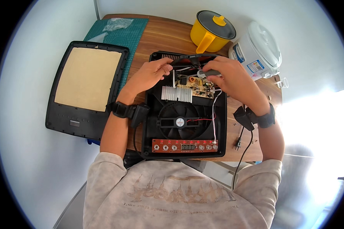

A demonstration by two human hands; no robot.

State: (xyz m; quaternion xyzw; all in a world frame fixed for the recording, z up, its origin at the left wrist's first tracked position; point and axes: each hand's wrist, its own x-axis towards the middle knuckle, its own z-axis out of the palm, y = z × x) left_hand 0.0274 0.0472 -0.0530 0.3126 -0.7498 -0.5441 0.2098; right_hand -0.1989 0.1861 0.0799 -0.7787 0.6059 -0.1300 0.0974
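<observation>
An opened induction cooker base lies in front of me. Inside are a circuit board, a finned heat sink, a round fan and a red control board along the near edge. A black plastic frame is tilted up over the far end. My left hand pinches the frame's left edge. Closed around a short grey rod-like object with a pale end, my right hand is by the frame's right side. The frame's underside is mostly hidden.
The cooker's black top cover, with a tan sheet on it, lies at left, partly over a green cutting mat. A yellow pot and white rice cooker stand at the back right. A plug lies at right.
</observation>
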